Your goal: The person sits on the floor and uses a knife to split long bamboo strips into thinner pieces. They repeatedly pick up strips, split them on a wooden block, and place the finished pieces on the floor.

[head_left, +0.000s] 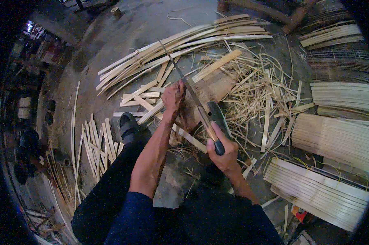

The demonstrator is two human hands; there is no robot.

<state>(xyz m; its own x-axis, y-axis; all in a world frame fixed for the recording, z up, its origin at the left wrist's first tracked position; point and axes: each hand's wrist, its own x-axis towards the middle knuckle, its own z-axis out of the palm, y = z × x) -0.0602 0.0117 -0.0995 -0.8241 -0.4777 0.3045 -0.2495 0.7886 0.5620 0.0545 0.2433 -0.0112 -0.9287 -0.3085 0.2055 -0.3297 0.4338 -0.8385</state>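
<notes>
My right hand [225, 153] is closed around the wooden, dark-ended handle of a long narrow saw [199, 104]. Its blade slants up and away to the left, crossing a pale bamboo strip [219, 65] right beside my left hand. My left hand [174, 96] is closed over that strip; its fingertips are partly hidden. Beneath lies a brown wooden block [217, 86]. Short cut strips [141, 96] lie to the left of my left hand, near my sandalled foot [129, 127].
Long bamboo strips [192, 38] lie across the floor beyond my hands. A tangled heap of shavings [256, 90] spreads to the right. Stacked bundles of flat slats [319, 188] line the right side. More cut pieces [98, 143] lie at the left, beside my leg.
</notes>
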